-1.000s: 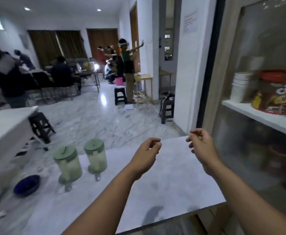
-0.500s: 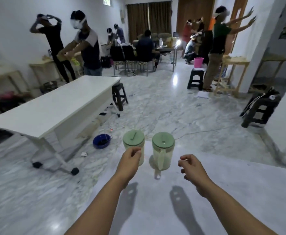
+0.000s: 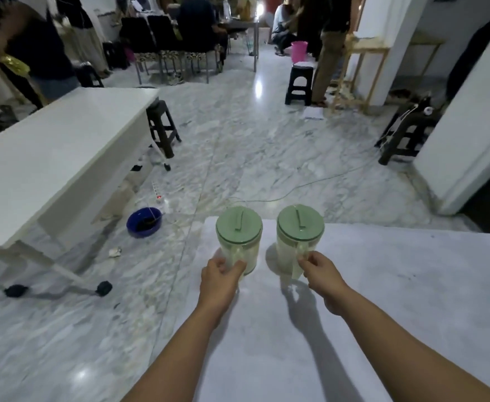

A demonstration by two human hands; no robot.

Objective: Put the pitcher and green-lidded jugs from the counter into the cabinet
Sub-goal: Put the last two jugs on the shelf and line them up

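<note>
Two clear jugs with pale green lids stand side by side near the far left corner of the grey counter [image 3: 397, 285]. My left hand [image 3: 219, 275] is wrapped around the handle of the left jug [image 3: 239, 233]. My right hand [image 3: 320, 271] grips the handle of the right jug [image 3: 300, 229]. Both jugs rest upright on the counter top. No pitcher and no cabinet are in view.
Past the counter edge is marble floor with a blue bowl [image 3: 144, 222], a power strip and a cable. A long white table [image 3: 49, 158] stands at the left, with black stools and several people farther back. A white wall corner [image 3: 464, 146] is at the right.
The view has swung from the cabinet on the right to the jugs. Both hands have reached forward and closed on the jug handles, having hovered just short of them half a second ago.
</note>
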